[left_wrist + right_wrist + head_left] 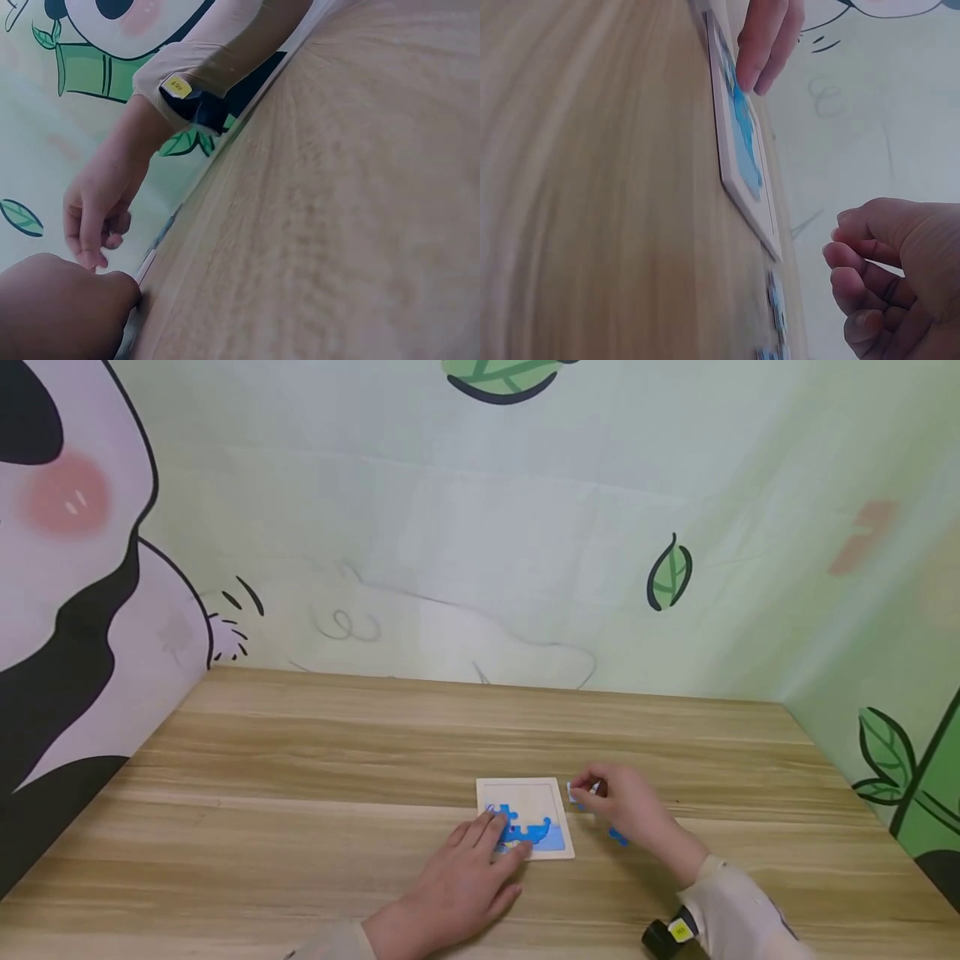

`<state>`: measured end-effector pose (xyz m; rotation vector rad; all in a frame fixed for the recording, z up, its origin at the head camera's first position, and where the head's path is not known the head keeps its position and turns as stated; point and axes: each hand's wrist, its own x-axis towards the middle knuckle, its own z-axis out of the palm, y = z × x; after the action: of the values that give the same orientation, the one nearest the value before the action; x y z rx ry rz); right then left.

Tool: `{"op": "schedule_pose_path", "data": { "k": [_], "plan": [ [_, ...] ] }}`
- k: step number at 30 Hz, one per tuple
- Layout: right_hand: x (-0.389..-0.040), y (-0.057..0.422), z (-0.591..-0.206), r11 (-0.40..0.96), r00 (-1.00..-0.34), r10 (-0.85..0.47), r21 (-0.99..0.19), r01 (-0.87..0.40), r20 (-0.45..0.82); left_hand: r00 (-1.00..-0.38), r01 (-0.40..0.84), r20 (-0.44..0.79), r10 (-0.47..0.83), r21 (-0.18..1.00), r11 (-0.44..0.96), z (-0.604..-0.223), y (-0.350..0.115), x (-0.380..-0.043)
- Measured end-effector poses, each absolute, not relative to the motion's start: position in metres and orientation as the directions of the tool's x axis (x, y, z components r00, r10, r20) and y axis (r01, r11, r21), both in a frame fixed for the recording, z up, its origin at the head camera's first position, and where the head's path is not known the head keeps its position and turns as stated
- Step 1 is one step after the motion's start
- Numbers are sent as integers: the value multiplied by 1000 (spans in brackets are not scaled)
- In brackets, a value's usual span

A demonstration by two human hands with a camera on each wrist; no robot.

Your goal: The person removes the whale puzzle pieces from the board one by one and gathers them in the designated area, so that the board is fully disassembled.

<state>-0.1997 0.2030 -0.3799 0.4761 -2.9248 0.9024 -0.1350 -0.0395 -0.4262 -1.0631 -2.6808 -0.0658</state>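
A square jigsaw board [566, 843] with a pale wooden frame lies on the table, partly filled with pieces of a blue animal picture. My left hand [468, 877] rests its fingers on the board's lower left part, covering some of the picture. To the right of the board, my right hand [626, 802] hovers over loose puzzle pieces [776, 304], its thumb and forefinger tips close together. No piece shows between those fingertips in the right wrist view. One blue piece [618, 837] lies on the table below the right hand.
The wooden table [300, 743] meets a printed cloth wall [480, 552] with a panda and leaves at its back and sides. A dark wrist device [663, 937] with a yellow label sits at the right sleeve [738, 906].
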Motion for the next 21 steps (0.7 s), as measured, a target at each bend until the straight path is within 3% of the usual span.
{"op": "schedule_pose_path", "data": {
  "k": [13, 21],
  "plan": [
    [-205, 160, -388, 715, -901, -413, -566, -411, 134, -655, 685, 232, 719, -220, 694, -420, -38, -130],
    [-205, 145, -393, 724, -890, -449, -554, -412, 75, -639, 687, 227, 735, -263, 678, -420, -37, -128]
  ]
}}
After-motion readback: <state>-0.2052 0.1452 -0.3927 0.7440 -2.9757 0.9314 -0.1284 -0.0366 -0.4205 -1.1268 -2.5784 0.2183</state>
